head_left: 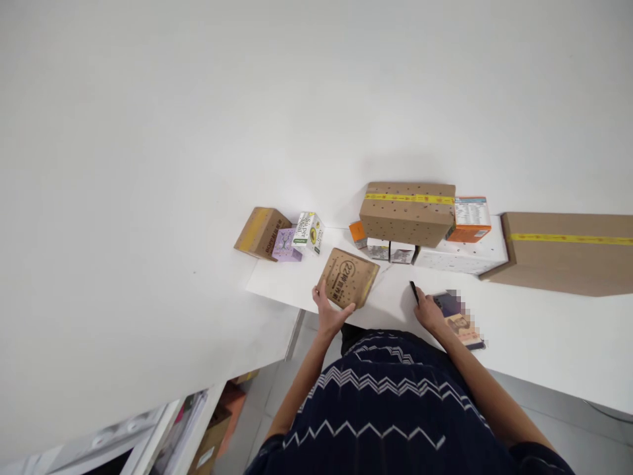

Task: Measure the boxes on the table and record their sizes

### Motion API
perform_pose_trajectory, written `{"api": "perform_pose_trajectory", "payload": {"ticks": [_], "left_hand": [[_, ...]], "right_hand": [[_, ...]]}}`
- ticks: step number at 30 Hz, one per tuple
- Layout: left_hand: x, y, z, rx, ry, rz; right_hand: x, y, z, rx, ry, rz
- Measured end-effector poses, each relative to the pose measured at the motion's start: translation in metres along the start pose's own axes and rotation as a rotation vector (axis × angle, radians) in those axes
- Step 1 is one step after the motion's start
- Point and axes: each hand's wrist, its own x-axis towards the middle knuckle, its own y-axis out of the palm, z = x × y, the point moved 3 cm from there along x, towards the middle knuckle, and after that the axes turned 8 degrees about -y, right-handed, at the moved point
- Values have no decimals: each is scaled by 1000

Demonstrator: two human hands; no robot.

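A small brown cardboard box (352, 270) with dark printing and a "22" in a ring lies tilted near the table's front edge. My left hand (332, 313) grips its near left side, thumb on the front edge and fingers on the left. To the right, my right hand (427, 309) is closed round a slim black object (414, 291), whose kind I cannot make out. Just beside that hand lies a flat dark item with a picture on it (457, 323), partly blurred and partly behind the forearm.
A brown box (264, 232), a purple box (285, 245) and a white-green carton (307, 232) stand at the left. Along the wall, a taped box (408, 211) rests on smaller cartons, beside an orange-white carton (472, 218). A long taped box (568, 254) stands far right.
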Motion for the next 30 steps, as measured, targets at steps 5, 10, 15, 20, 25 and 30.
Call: {"api": "perform_pose_trajectory", "payload": {"ticks": [5, 10, 15, 20, 25, 30], "left_hand": [[-6, 4, -10, 177, 245, 61], [3, 5, 5, 123, 203, 103], [18, -1, 29, -186, -287, 126], [17, 12, 28, -410, -549, 338], [8, 6, 11, -452, -210, 210], [-3, 10, 29, -465, -179, 114]], "right_hand": [[0, -2, 3, -26, -24, -24], [2, -20, 21, 34, -143, -139], [19, -46, 63, 299, -301, -229], [39, -49, 102, 395, -297, -61], [33, -36, 108, 704, -432, -38], [27, -14, 84, 694, -322, 7]]}}
